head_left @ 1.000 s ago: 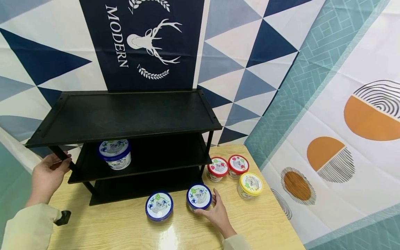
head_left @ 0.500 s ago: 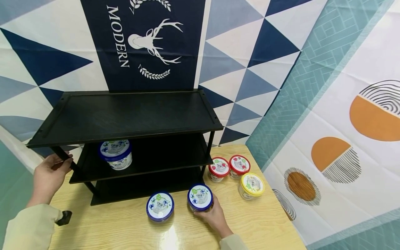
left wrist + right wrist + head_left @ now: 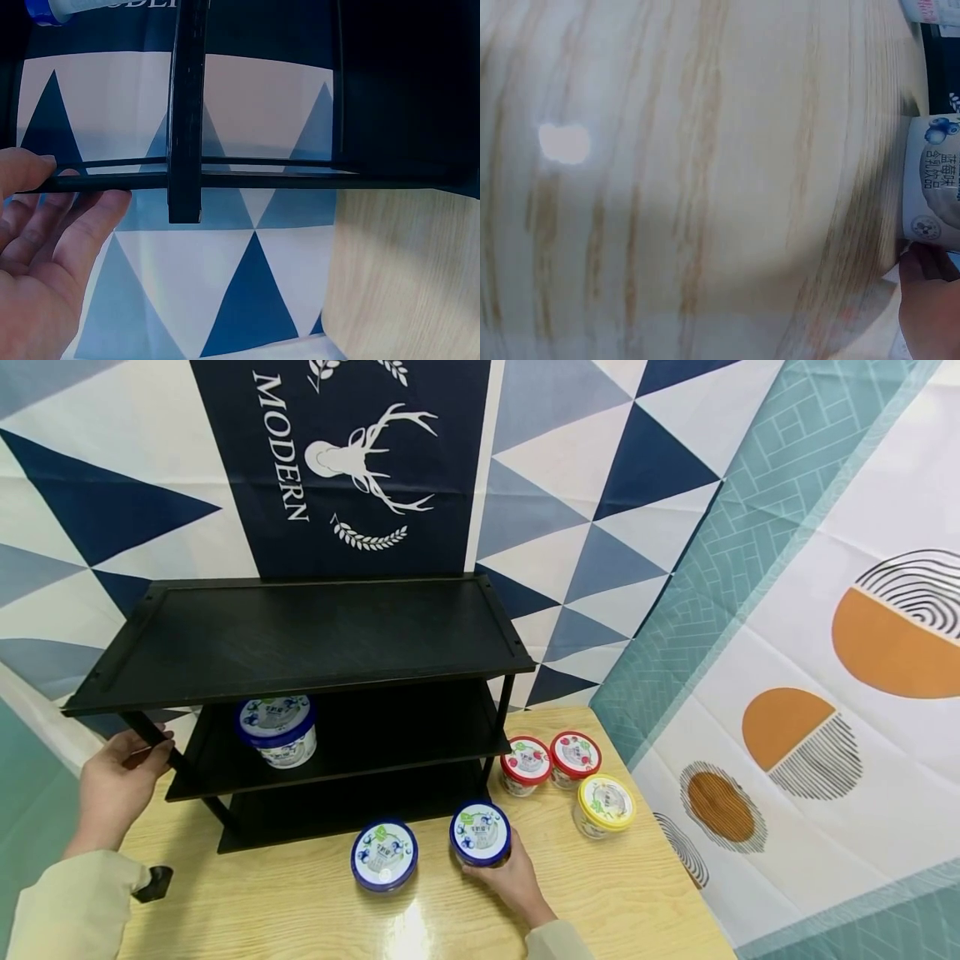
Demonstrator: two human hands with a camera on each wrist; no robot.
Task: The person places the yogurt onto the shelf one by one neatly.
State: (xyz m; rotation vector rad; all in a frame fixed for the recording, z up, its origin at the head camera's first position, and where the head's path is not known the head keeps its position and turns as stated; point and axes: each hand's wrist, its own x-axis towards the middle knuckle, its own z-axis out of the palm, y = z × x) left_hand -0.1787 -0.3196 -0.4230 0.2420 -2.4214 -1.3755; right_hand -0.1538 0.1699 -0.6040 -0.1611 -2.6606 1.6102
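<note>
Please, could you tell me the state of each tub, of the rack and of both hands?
Black rack: standing upright
Blue-lidded tub on the middle shelf: closed, upright
Blue-lidded tub in front of the rack: closed, upright
Held blue-lidded tub: closed, gripped
Nearer red-lidded tub: closed, upright
Farther red-lidded tub: closed, upright
Yellow-lidded tub: closed, upright
Left hand: gripping a rack post
Right hand: holding a tub

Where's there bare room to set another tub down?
The rack's top is bare; so is the visible middle shelf right of its blue tub. The table is open left of the two front blue tubs. Crowded: right of the rack, with two red tubs and a yellow tub.
</note>
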